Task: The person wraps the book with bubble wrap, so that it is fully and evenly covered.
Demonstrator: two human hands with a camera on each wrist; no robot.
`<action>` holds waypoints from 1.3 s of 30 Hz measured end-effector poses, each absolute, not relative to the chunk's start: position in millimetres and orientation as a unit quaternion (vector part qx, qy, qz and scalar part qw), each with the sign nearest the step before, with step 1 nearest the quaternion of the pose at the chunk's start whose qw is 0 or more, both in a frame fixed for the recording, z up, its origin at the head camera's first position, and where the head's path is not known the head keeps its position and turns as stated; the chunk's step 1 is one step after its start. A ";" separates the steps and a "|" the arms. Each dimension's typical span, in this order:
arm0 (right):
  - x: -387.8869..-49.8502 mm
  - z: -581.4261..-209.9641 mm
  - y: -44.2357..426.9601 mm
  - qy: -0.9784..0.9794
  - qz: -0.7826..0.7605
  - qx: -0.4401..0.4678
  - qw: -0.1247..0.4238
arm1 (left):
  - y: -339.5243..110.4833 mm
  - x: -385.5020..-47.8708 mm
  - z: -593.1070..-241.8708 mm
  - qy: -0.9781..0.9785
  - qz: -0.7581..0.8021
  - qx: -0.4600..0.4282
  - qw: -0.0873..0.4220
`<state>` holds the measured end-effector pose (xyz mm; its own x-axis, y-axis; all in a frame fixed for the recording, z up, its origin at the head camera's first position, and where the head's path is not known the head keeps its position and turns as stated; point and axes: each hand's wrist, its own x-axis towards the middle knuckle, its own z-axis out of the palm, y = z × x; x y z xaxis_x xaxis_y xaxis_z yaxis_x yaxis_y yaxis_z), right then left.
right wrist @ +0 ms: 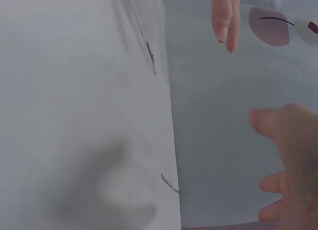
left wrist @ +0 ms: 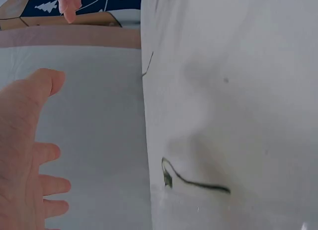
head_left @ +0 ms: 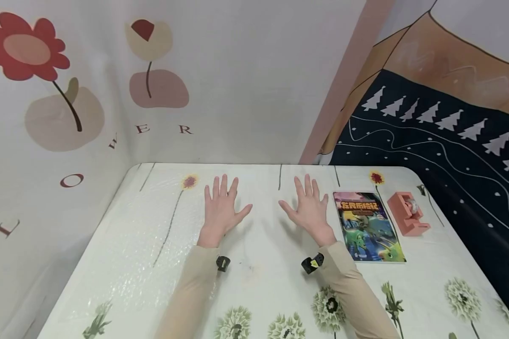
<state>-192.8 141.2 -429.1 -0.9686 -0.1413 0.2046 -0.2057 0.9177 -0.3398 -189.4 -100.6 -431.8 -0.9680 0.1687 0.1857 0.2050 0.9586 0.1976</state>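
1. The left hand [head_left: 221, 212] is released: its fingers are straight and spread, and the palm faces toward the table.
2. The right hand [head_left: 311, 212] is released in the same manner, its thumb pointing to the left hand. The two hands are well apart, both held above the table.
3. A black wrist device [head_left: 222, 263] is at the left wrist, and another black device [head_left: 312, 263] at the right; both sleeves [head_left: 194, 278] are beige.
4. Near the right hand, on its outer side, a dinosaur picture book [head_left: 369, 227] lies flat. Its colourful cover shows green dinosaurs under a title in orange-yellow Chinese characters.
5. Just beside the book, farther to the right, stands a coral-pink tape dispenser [head_left: 400, 214], with a pale roll inside.
6. The table wears a white tablecloth [head_left: 263, 226] printed with flowers; its left part shines.
7. Behind is a pale wall covering [head_left: 254, 94] with a red flower print [head_left: 25, 49] and letters. At the right hangs a dark blue fabric [head_left: 432, 188] with white trees.
8. Only the head view shows the book and the dispenser. The right wrist view shows more clearly a soft hand shadow [right wrist: 94, 175] on the tablecloth.
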 end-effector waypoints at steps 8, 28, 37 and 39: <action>-184.2 -429.6 127.3 -0.953 0.269 0.110 0.081 | -136.2 -184.8 -431.8 -0.984 -0.134 -0.078 0.089; -157.0 -443.4 72.9 -0.894 0.409 0.181 0.003 | -267.3 -164.3 -455.0 -0.983 -0.159 -0.007 0.094; -141.5 -453.3 43.4 -0.835 0.490 0.225 -0.104 | -316.3 -151.2 -455.5 -0.978 -0.183 0.064 0.070; -136.6 -456.4 36.7 -0.821 0.512 0.217 -0.133 | -324.7 -150.3 -454.9 -0.977 -0.187 0.076 0.067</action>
